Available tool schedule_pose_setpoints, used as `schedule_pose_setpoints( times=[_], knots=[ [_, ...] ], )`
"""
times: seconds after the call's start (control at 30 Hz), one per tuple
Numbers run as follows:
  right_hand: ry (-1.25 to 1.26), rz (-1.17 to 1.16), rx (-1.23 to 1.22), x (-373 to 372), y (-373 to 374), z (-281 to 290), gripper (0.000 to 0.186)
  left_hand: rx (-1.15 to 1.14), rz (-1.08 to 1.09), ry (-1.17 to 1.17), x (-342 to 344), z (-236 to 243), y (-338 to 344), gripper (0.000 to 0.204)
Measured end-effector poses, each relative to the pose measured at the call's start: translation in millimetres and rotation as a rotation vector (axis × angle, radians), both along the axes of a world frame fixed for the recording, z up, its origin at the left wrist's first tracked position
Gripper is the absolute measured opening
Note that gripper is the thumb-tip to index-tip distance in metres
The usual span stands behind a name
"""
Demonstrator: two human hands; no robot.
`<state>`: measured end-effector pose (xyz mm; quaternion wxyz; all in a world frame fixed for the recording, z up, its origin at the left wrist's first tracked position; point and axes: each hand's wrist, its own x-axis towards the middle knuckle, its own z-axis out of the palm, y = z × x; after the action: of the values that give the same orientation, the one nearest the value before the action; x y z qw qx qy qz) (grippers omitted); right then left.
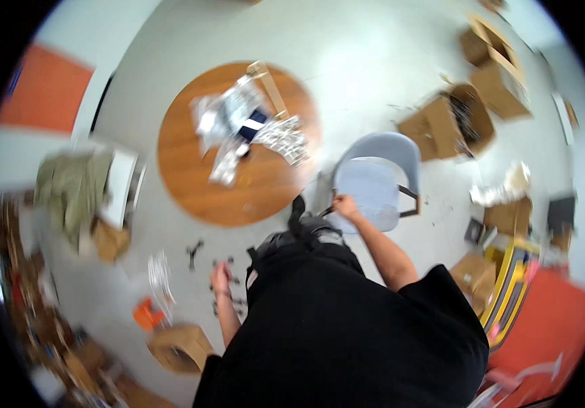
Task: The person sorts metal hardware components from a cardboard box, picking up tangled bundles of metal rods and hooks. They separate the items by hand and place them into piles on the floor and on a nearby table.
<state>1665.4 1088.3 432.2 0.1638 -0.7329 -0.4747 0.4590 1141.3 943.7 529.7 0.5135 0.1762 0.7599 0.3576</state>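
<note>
Here, right hand at chair, backrest far, seat front near.

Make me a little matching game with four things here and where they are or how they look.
Things:
1. right hand
2. left hand
3. round table
4. crumpled cloth

Descriptions:
A. olive green
B. at the armchair
C. brown, with plastic packaging on top
D. near small dark pieces on the floor

Pairs: 1-B, 2-D, 3-C, 4-A
</note>
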Motion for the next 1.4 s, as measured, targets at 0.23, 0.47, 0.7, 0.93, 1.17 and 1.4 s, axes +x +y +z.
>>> schedule_pose_setpoints(
  times=[0.23, 0.47, 0.7, 0.93, 1.17, 1.4],
  knots=[
    [0.063, -0.073, -0.566, 8, -49, 18, 0.023, 0.554, -0.522, 0.450, 45, 349, 75, 0.016],
    [-0.184, 0.548, -0.317, -90, -44, 30, 0.027, 0.853, -0.864, 1.067, 93, 569, 21, 0.023],
    [-0.218, 0.811, -0.102, -152, -12, 40, 0.033, 0.912, -0.731, 1.140, 77, 549, 10, 0.029],
    [-0.166, 0.945, -0.311, -127, 40, -8, 0.031, 0.757, -0.219, 1.091, 2, 528, -31, 0.044],
    [-0.300, 1.063, -0.450, -237, 112, 13, 0.033, 0.038, 0.035, 0.797, -19, 436, -132, 0.016],
    [-0.366, 1.224, -0.458, -324, 120, 18, 0.034, -0.952, 0.483, -0.239, 273, 13, -328, 0.060]
  ],
)
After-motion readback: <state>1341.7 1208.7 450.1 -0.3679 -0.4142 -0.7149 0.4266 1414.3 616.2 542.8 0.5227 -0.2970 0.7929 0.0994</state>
